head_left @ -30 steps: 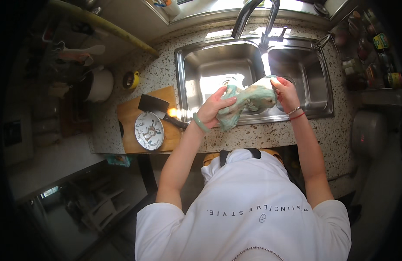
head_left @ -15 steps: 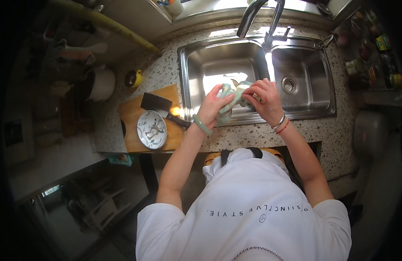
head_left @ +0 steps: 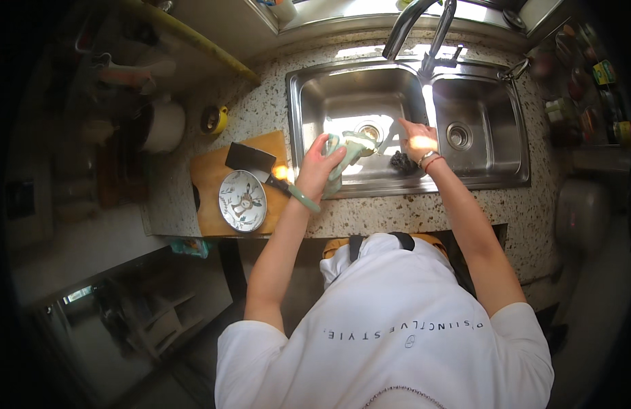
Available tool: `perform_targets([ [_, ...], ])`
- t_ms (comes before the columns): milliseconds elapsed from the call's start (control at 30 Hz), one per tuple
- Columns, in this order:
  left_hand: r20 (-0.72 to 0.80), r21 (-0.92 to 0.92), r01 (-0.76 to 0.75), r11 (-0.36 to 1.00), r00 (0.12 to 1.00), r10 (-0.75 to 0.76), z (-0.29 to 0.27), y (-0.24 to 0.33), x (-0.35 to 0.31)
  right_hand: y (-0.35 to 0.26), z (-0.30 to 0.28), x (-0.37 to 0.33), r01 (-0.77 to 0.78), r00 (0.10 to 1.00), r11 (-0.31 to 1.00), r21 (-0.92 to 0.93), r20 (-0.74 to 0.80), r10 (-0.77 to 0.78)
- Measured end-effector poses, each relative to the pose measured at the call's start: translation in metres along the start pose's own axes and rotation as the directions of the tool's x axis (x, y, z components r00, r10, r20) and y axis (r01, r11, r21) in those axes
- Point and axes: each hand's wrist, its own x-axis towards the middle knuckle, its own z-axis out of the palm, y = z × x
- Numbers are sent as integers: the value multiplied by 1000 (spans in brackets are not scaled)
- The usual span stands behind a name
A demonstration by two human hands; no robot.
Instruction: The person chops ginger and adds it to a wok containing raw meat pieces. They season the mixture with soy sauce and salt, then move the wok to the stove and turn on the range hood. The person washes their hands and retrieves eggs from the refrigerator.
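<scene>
My left hand (head_left: 317, 169) is closed around a crumpled pale green cloth (head_left: 355, 148), held over the front of the large sink basin (head_left: 329, 95). Part of the cloth hangs toward the sink's near rim and partly covers the drain area. Apart from it, my right hand (head_left: 419, 140) is over the divider between the two basins, its fingers extended and nothing visible in them. Just below its fingers, in the large basin, lies a dark crinkled clump (head_left: 401, 162) that looks like a scouring pad.
On the left, a wooden cutting board (head_left: 210, 167) bears a cleaver (head_left: 251, 158) and a patterned bowl (head_left: 242, 201). Behind it stands a yellow cup (head_left: 221, 120). The faucet (head_left: 435, 41) arches over the sink. A smaller basin (head_left: 476, 109) adjoins on the right.
My right hand has let go of the cloth and moved slightly right, its fingers straightening. The left hand keeps the cloth and has shifted a little left. The dark clump now shows.
</scene>
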Motion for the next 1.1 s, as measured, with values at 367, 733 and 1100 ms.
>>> perform_targets([
  [367, 4, -35, -7, 999, 1000, 7, 3, -19, 19, -24, -15, -33, -369, 859, -271, 889, 438, 266],
  [733, 7, 291, -136, 947, 990, 140, 23, -45, 63, 54, -72, -64, -173, 765, -74, 982, 181, 618],
  [1100, 249, 825, -198, 529, 968, -27, 63, -127, 56, 116, -49, -155, -478, 863, 833, 277, -24, 504],
])
